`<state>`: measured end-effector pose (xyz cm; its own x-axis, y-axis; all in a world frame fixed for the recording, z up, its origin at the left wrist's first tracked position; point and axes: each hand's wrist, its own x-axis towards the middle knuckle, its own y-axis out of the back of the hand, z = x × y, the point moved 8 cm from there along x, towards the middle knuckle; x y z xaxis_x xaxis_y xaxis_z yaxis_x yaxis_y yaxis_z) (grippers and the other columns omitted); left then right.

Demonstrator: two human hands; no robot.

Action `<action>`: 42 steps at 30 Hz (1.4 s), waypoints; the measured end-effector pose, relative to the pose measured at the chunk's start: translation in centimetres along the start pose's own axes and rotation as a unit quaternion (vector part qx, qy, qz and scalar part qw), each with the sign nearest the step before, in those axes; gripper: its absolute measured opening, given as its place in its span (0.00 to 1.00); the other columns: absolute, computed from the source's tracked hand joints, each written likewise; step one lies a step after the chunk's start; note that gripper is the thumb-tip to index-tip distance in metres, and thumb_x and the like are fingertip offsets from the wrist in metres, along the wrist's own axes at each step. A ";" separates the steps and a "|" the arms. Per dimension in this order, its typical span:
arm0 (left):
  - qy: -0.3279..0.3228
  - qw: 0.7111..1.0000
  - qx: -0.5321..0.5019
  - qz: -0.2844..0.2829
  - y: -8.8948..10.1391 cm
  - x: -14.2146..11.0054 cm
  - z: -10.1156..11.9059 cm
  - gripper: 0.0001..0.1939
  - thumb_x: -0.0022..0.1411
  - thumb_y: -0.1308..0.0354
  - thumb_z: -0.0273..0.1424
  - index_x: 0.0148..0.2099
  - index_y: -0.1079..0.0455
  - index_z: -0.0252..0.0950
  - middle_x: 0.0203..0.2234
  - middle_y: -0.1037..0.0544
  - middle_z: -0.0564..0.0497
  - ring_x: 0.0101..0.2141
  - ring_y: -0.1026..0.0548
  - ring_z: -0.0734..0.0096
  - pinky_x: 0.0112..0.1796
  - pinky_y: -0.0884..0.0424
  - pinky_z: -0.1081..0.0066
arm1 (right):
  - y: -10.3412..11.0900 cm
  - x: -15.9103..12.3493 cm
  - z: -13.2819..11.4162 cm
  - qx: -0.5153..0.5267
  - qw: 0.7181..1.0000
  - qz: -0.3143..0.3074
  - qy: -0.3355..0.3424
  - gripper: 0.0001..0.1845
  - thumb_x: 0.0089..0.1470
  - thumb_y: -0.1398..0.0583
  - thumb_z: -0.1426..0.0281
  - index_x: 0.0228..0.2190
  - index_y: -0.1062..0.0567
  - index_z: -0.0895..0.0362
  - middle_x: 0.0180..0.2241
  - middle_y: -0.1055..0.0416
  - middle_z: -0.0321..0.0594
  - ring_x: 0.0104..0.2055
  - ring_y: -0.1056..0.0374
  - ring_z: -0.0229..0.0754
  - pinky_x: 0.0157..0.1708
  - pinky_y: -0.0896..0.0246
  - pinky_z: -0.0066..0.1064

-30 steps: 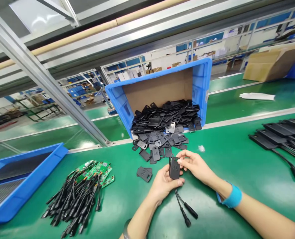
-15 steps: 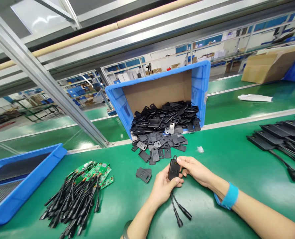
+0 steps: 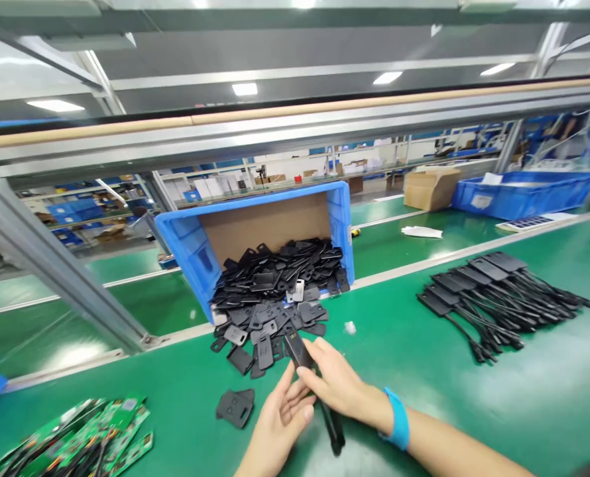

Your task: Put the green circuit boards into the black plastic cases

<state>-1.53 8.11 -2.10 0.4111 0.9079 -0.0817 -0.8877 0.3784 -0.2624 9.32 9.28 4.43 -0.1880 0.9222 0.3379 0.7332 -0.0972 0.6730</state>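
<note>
A flat black plastic case with dark cables trailing below it is held in front of me over the green bench. My right hand grips its right side between thumb and fingers. Just left of it, my left hand has its fingers loosely curled and its thumb apart, the index fingertip by the case's lower edge. Beyond the hands, a heap of black plastic covers spills from a tipped blue crate. Two loose covers lie left of my left hand.
Green circuit boards with wires are piled at lower left. A row of cabled black cases lies to the right. Behind the bench's pale rail are a white glove, a cardboard box and a blue bin. A metal post slants at left.
My view has swung right and upward. The case has tilted and is now in my right hand's grip, while my left thumb has come off it. The cables now hang mostly behind my right hand.
</note>
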 end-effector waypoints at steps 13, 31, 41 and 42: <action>-0.035 0.994 0.075 0.076 1.4 0.9 0.9 0.34 0.47 0.36 0.43 0.55 0.39 0.38 0.37 0.22 0.41 0.32 0.25 0.63 0.34 0.30 0.66 | 23.4 -4.8 16.3 -0.441 0.860 0.087 -0.242 0.16 0.52 0.47 0.74 0.42 0.26 0.63 0.35 0.28 0.56 0.37 0.31 0.55 0.31 0.40 0.37; -0.036 0.988 0.072 0.129 3.1 1.5 1.5 0.31 0.44 0.35 0.40 0.50 0.37 0.35 0.31 0.23 0.46 0.25 0.28 0.74 0.26 0.33 0.74 | 3.4 0.1 8.0 -0.101 0.988 -0.115 0.011 0.04 0.45 0.38 0.71 0.27 0.27 0.56 0.28 0.30 0.37 0.29 0.35 0.39 0.28 0.40 0.26; -0.034 0.989 0.079 0.118 2.8 1.5 1.4 0.28 0.46 0.36 0.38 0.50 0.37 0.35 0.31 0.24 0.47 0.24 0.30 0.75 0.26 0.33 0.74 | 6.2 0.6 9.3 -0.220 0.974 -0.049 0.020 0.11 0.57 0.49 0.72 0.28 0.29 0.57 0.30 0.33 0.41 0.33 0.36 0.41 0.33 0.43 0.30; -0.031 0.989 0.085 0.117 2.9 1.5 1.4 0.28 0.46 0.36 0.37 0.50 0.38 0.35 0.31 0.24 0.47 0.24 0.30 0.76 0.26 0.33 0.74 | 6.4 0.8 9.6 -0.237 0.970 -0.043 0.021 0.11 0.57 0.50 0.72 0.28 0.28 0.58 0.30 0.33 0.42 0.33 0.36 0.42 0.33 0.43 0.31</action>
<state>-3.76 10.77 -1.61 0.1816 0.9815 -0.0608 -0.9812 0.1767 -0.0779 20.16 12.94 2.73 -0.2688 0.9195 0.2868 0.3327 -0.1908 0.9235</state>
